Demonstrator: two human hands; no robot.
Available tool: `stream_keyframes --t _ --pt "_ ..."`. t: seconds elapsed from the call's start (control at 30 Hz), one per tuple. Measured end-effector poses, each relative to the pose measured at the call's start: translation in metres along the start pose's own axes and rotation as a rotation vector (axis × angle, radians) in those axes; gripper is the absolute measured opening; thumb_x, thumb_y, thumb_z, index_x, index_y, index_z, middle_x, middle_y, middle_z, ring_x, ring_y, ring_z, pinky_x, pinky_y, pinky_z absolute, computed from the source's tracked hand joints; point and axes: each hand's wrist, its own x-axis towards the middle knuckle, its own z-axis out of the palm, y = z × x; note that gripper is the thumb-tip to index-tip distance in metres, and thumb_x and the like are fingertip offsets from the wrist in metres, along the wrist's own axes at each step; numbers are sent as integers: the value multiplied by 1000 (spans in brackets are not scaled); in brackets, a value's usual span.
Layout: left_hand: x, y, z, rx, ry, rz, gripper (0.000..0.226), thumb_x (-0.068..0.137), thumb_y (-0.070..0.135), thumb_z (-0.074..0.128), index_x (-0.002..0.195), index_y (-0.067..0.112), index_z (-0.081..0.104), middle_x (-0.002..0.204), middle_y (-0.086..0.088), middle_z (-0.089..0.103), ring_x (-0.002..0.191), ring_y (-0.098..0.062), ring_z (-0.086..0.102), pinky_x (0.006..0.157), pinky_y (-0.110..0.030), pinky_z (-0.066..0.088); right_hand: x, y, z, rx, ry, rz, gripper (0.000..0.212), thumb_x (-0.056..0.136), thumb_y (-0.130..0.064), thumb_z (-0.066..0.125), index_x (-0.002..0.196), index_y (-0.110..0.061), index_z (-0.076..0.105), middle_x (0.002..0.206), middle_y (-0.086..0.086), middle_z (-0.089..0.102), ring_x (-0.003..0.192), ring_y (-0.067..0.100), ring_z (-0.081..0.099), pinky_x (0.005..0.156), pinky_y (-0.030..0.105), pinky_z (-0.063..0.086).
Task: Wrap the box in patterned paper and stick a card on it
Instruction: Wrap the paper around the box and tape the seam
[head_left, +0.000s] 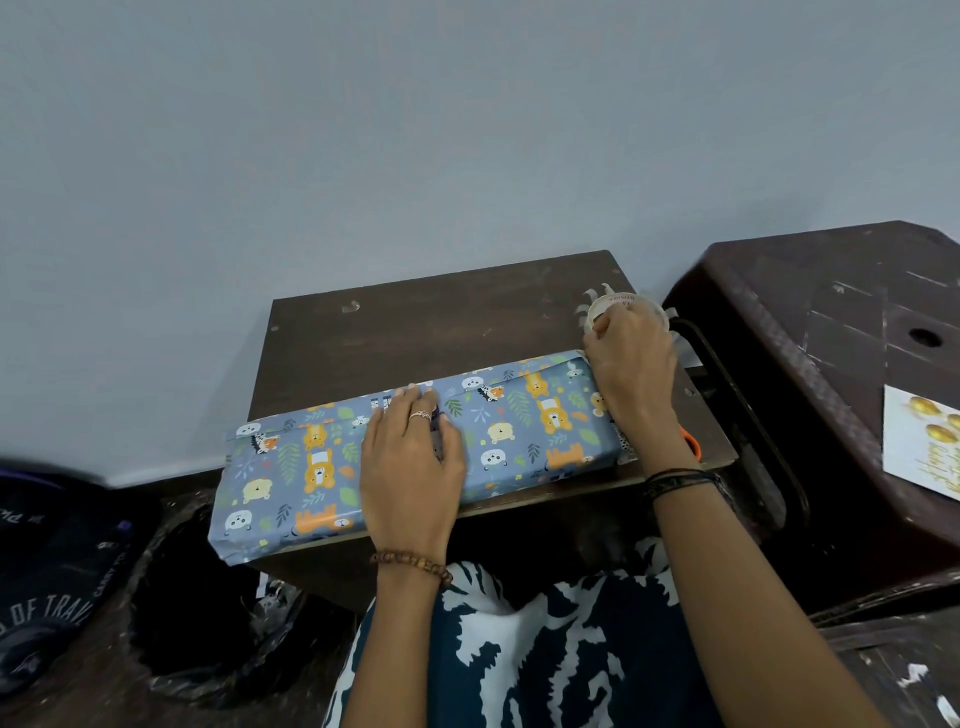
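The left hand (413, 467) presses flat on the wrapped box (415, 452). Beyond the box's right end, the right hand (631, 364) grips a tape roll (615, 306). A card (922, 441) lies right of it.

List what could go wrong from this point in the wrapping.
1. The wrapped box overhangs the small table's near-left edge; only the left hand pressing it may keep it from tipping.
2. The right hand grips the tape roll alone, so one-handed tearing may tangle the tape.
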Motion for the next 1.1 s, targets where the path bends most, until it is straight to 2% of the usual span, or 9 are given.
stream_keyframes --t 0.17,0.3,0.5,0.67,0.77,0.87,1.03,1.1 --pt "0 0 1 21 16 14 36 86 21 45 109 4 66 115 -11 65 109 -25 59 103 -38 36 2 -1 4 -107 -22 -31 39 97 -30 45 78 -1 62 102 10 60 88 28 58 63 29 29" --pt "1 1 0 23 23 25 45 85 27 35 107 4 67 112 -11 66 107 -25 61 102 -38 36 1 -5 -1 -126 -48 -29 42 96 -34 51 78 2 63 103 14 61 93 33 58 65 30 28" --pt "1 1 2 18 18 1 33 83 17 49 108 4 67 113 -11 66 107 -25 60 102 -38 35 2 -11 -9 -157 -99 10 44 95 -38 52 78 1 59 103 16 61 97 34 56 67 31 29" --pt "1 1 3 38 11 8 33 83 17 50 108 3 67 113 -12 66 107 -25 61 103 -35 31 2 -11 -9 -171 -109 38 47 94 -41 51 83 3 63 108 15 60 100 34 55 68 30 28" --pt "1 1 3 45 22 20 35 85 20 45 107 3 67 113 -12 66 106 -26 61 103 -36 31 3 -8 -8 -169 -112 15 35 96 -26 47 76 1 58 106 17 59 91 35 57 65 30 26" --pt "1 2 3 46 25 32 44 85 26 36 106 3 67 112 -11 66 107 -25 61 103 -36 30 4 -5 -2 -154 -92 -4 22 92 -7 42 78 1 57 104 16 58 83 36 57 62 32 25" --pt "2 2 4 45 10 37 43 86 25 36 107 3 67 113 -11 66 107 -25 61 103 -35 31 3 -2 3 -112 -112 -26 23 88 -2 47 65 -1 47 88 18 58 80 40 58 59 32 28" --pt "2 1 4 47 9 36 41 86 23 39 107 3 67 112 -12 66 106 -25 61 103 -36 30 5 -1 1 -108 -125 -34 22 87 -5 49 66 -2 48 86 18 60 79 40 58 59 32 29"
